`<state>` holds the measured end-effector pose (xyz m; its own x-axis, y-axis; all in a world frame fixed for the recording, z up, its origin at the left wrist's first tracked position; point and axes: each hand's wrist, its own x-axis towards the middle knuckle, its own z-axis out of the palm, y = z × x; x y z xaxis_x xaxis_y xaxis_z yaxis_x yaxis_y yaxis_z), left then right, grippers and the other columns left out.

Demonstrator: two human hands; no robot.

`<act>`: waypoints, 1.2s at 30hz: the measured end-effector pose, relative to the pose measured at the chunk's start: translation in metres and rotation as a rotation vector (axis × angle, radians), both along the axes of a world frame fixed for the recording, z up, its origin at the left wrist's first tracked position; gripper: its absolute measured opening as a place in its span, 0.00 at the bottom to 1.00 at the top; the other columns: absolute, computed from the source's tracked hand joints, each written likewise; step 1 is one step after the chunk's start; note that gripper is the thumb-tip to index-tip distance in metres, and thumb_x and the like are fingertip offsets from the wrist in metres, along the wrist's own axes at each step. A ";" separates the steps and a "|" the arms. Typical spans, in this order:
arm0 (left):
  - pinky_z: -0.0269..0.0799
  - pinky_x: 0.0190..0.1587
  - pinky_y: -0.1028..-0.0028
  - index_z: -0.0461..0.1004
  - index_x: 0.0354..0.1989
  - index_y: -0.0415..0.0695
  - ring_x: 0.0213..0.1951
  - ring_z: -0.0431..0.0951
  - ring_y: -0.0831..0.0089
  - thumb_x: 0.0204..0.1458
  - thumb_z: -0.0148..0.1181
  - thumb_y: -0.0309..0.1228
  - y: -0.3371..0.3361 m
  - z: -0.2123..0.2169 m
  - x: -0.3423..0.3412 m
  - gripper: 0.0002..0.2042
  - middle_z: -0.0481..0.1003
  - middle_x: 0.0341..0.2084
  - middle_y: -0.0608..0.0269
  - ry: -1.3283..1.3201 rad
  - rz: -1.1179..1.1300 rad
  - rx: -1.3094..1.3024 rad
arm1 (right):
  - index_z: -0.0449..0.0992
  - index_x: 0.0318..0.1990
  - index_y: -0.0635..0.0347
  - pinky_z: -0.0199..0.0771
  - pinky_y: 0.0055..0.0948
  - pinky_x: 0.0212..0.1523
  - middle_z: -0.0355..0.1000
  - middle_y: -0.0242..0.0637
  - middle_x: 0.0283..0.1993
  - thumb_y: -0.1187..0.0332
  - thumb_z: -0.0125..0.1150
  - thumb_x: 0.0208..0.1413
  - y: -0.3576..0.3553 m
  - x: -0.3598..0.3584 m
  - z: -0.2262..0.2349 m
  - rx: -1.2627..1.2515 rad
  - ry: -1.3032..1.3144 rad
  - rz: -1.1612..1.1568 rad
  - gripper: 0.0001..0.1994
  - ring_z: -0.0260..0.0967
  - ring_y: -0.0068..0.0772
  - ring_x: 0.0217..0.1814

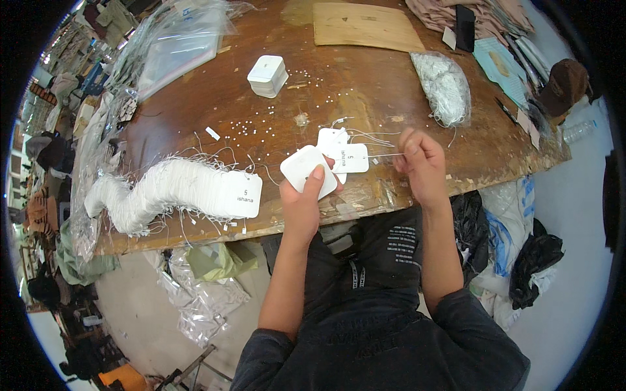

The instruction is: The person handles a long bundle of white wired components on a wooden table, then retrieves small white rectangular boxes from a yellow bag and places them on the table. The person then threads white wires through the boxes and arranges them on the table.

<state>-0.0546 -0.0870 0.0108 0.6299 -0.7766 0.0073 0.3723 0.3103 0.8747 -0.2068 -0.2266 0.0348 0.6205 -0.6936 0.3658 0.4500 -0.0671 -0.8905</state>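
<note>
My left hand [304, 202] grips a few white square paper tags [306, 169] at the near edge of the wooden table [339, 85], thumb on top. A further tag [350, 158] sticks out to the right of them. My right hand [420, 163] is pinched shut on a thin white string [385, 154] that runs to that tag. A long curving row of strung white tags [176, 189] lies on the table to the left of my left hand.
A small white box [267, 75] and scattered white beads sit mid-table. A clear bag of white strings [445, 88] lies at the right. A tan board [365, 26], plastic bags [176, 45], folded cloth and a brown cap [564, 85] ring the far edges.
</note>
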 end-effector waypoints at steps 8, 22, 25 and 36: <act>0.75 0.34 0.67 0.70 0.44 0.31 0.28 0.77 0.66 0.57 0.54 0.29 0.000 0.002 -0.002 0.13 0.75 0.35 0.54 -0.066 -0.061 0.138 | 0.65 0.30 0.54 0.61 0.18 0.27 0.62 0.29 0.29 0.62 0.51 0.67 0.008 0.022 0.021 0.650 -0.556 0.409 0.12 0.61 0.20 0.26; 0.73 0.50 0.72 0.67 0.56 0.33 0.46 0.78 0.71 0.64 0.52 0.32 -0.008 0.002 -0.006 0.17 0.77 0.44 0.56 -0.016 0.085 0.038 | 0.71 0.43 0.61 0.55 0.13 0.21 0.78 0.36 0.35 0.73 0.60 0.60 0.035 0.041 0.014 0.251 0.145 -0.175 0.06 0.57 0.10 0.22; 0.74 0.45 0.73 0.69 0.54 0.34 0.43 0.78 0.74 0.63 0.54 0.31 -0.005 0.004 -0.005 0.16 0.77 0.41 0.58 -0.074 0.064 0.060 | 0.72 0.43 0.61 0.56 0.13 0.21 0.77 0.34 0.33 0.73 0.59 0.61 0.044 0.048 0.005 0.217 0.193 -0.145 0.05 0.58 0.11 0.22; 0.76 0.41 0.72 0.65 0.55 0.35 0.43 0.78 0.70 0.61 0.55 0.27 -0.001 -0.005 -0.003 0.16 0.75 0.44 0.57 -0.002 0.067 -0.014 | 0.70 0.39 0.67 0.71 0.22 0.30 0.70 0.34 0.30 0.73 0.55 0.63 0.061 0.053 -0.005 -0.032 0.333 -0.170 0.05 0.69 0.19 0.30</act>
